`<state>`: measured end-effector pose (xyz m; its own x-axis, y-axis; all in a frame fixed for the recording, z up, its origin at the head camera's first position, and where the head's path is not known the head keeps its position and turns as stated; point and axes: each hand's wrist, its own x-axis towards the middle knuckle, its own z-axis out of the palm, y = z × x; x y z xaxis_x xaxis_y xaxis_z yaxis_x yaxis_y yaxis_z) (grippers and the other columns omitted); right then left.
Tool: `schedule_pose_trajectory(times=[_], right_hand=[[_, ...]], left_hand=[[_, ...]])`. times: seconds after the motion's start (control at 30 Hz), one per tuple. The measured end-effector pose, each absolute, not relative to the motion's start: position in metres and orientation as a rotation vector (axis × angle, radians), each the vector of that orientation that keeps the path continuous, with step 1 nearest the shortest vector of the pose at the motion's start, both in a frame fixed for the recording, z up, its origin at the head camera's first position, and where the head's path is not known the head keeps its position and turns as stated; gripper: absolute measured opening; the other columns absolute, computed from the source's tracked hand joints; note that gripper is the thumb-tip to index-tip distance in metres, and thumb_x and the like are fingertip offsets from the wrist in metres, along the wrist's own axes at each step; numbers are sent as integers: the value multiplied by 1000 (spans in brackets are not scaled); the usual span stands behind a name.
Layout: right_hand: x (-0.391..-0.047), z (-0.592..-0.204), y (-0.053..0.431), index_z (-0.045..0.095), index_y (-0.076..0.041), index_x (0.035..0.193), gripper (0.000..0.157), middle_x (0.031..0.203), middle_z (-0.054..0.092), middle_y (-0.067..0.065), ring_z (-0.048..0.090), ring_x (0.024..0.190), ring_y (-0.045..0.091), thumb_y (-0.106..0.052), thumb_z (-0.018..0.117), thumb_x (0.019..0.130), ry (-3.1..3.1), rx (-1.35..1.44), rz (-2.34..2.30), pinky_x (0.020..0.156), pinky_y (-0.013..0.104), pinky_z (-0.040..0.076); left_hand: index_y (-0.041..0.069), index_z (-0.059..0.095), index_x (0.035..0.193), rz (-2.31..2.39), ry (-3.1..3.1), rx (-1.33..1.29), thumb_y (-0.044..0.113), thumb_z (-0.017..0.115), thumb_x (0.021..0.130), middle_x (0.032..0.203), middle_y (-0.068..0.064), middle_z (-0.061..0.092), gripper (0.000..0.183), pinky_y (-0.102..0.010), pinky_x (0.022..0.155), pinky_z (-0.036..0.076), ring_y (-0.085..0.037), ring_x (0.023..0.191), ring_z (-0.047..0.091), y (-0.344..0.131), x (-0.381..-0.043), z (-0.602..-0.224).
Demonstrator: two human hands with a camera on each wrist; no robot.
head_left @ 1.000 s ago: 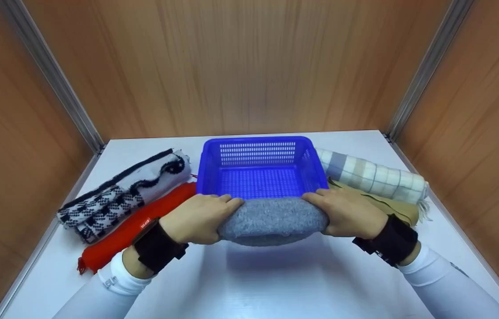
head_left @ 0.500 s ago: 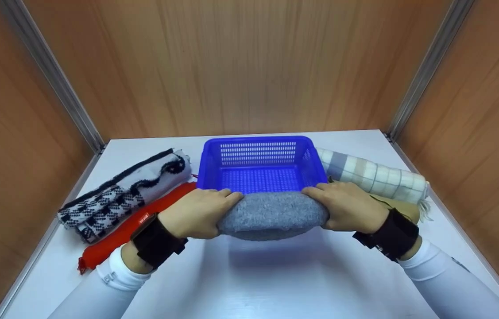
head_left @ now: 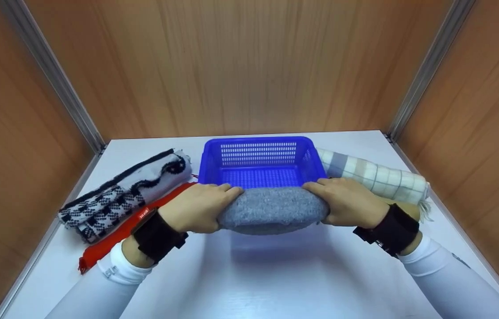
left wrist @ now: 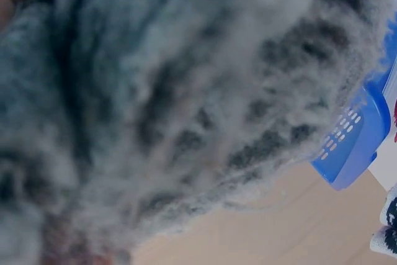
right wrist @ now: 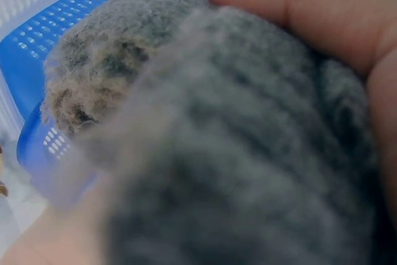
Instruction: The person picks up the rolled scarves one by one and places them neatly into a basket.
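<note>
My left hand (head_left: 203, 207) and right hand (head_left: 351, 201) clamp opposite ends of this fuzzy grey fabric roll (head_left: 274, 210), long axis nine-to-three o'clock, the rectangular blue perforated plastic basket (head_left: 260, 163) just beyond at twelve, both hands about equally near it!

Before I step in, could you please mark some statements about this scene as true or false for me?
1. The left hand and the right hand both grip the gray cloth. True.
2. The blue basket has a perforated wall. True.
3. The gray cloth lies on the floor of the blue basket. False: it is held up, and in the head view it hides the basket's near edge.
4. The red roll lies beside the black-and-white roll. True.
5. All the rolls lie to the left of the blue basket. False: the checked roll lies to its right.
</note>
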<state>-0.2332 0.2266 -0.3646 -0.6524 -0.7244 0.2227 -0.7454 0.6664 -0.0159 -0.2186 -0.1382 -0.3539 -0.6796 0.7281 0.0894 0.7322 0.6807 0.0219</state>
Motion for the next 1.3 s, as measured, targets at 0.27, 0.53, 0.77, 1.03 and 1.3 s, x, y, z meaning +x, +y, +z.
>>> schedule_pose_trajectory(times=[0.27,0.53,0.77,1.03,1.3], right_hand=[[-237,-362,226,68,-10,135,77,111,78,11,77,99,30,-22,104,68,-2709,1178,188,88,52,65],[-240,-360,226,68,-9,134,76,110,78,11,77,97,30,-20,103,68,-2694,1172,171,86,52,65],[-245,-360,227,69,-7,135,71,111,78,13,77,97,33,-15,100,71,-2688,1158,170,85,53,66],[-250,-358,224,68,-8,138,74,117,78,13,77,104,33,-22,102,73,-2754,1092,182,92,55,65],[-253,-355,221,68,-11,140,78,119,78,12,76,107,33,-24,103,72,-2798,1045,201,95,55,63]], left_hand=[[10,61,136,-99,-2830,-1215,19,92,82,115,-11,74,62,-51,85,64,-31,97,74,-138,-223,-352],[11,63,132,-100,-2785,-1231,17,92,79,110,-10,73,61,-53,79,64,-31,93,73,-137,-230,-352],[11,63,133,-88,-2777,-1220,18,92,79,111,-9,73,61,-53,80,64,-31,94,73,-137,-236,-352],[12,62,135,-103,-2801,-1203,20,93,82,114,-9,73,62,-53,87,64,-31,100,73,-136,-244,-350],[11,62,137,-90,-2813,-1196,22,94,82,116,-10,73,65,-52,89,64,-31,102,74,-137,-247,-347]])
